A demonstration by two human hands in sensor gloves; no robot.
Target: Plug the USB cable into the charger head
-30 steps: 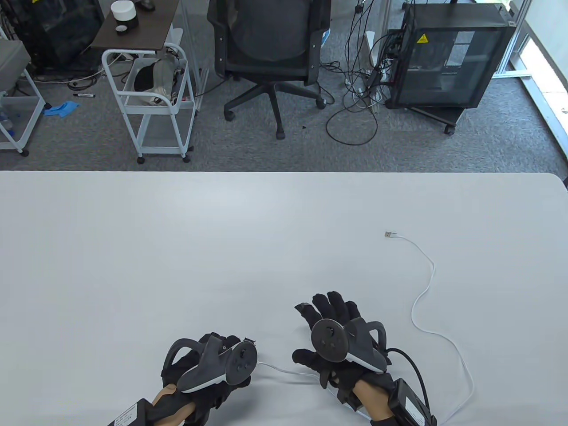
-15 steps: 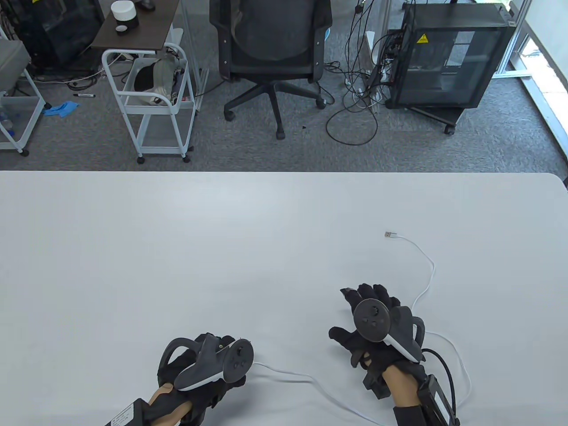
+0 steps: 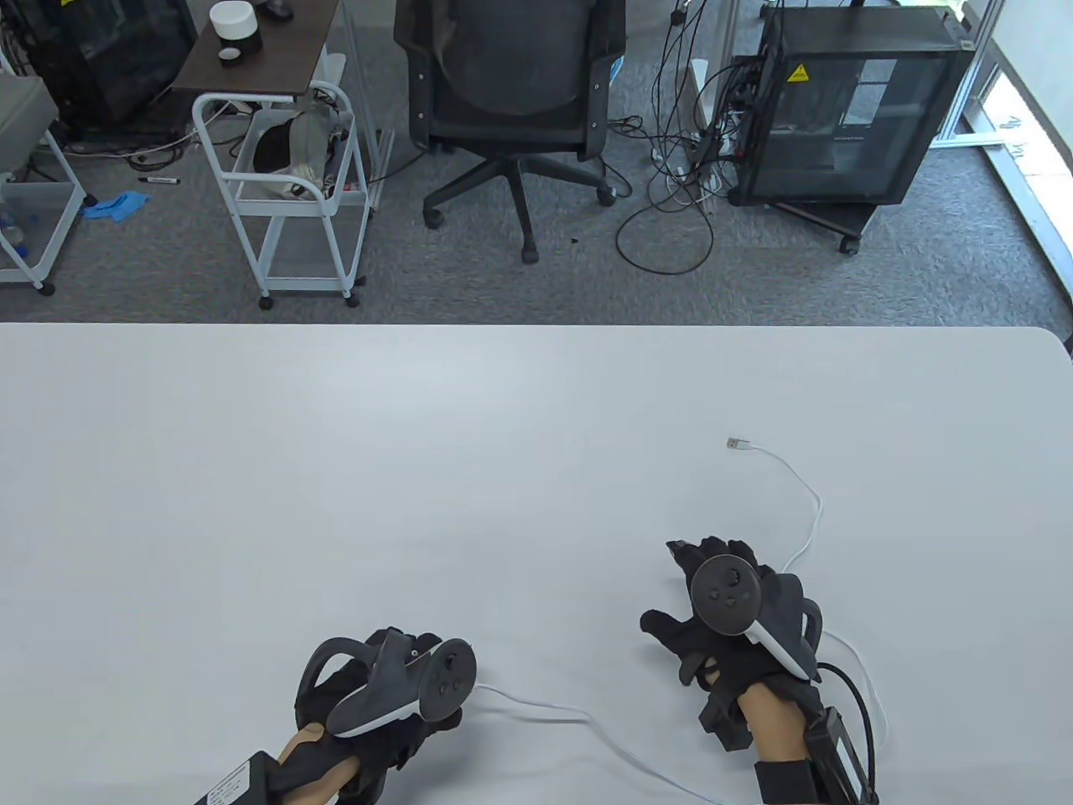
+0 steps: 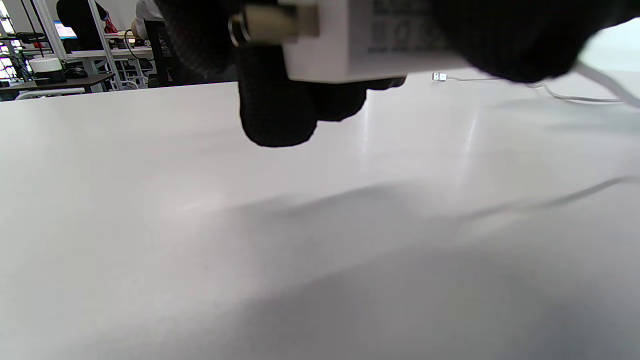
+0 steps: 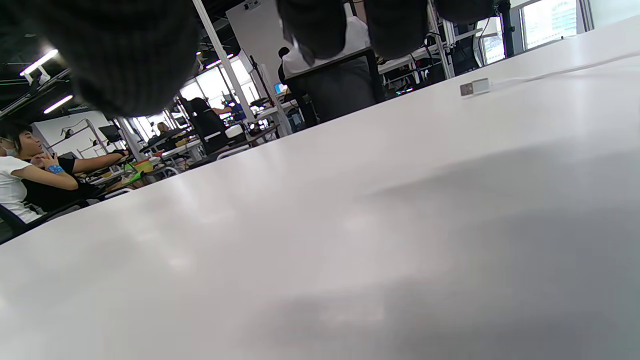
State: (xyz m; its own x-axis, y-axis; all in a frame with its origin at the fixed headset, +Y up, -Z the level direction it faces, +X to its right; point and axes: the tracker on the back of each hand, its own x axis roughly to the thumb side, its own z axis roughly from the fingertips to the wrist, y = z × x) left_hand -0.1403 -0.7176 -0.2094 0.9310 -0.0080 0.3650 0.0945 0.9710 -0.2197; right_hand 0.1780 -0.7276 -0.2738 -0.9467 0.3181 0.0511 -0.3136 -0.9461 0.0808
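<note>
My left hand (image 3: 394, 683) rests near the table's front edge and grips a white charger head (image 4: 350, 45), its metal prongs pointing left in the left wrist view. A white USB cable (image 3: 536, 711) leads out from this hand to the right, loops past my right hand and ends in a free USB plug (image 3: 738, 444) lying on the table; the plug also shows in the left wrist view (image 4: 439, 76) and the right wrist view (image 5: 474, 87). My right hand (image 3: 708, 587) is open and empty, fingers spread, beside the cable loop and short of the plug.
The white table (image 3: 335, 470) carries only the cable. Behind its far edge stand an office chair (image 3: 511, 101), a white cart (image 3: 285, 184) and a black cabinet (image 3: 847, 101).
My right hand has moved right, away from my left hand and toward the cable loop, uncovering the cable stretch between the hands. My left hand has barely moved.
</note>
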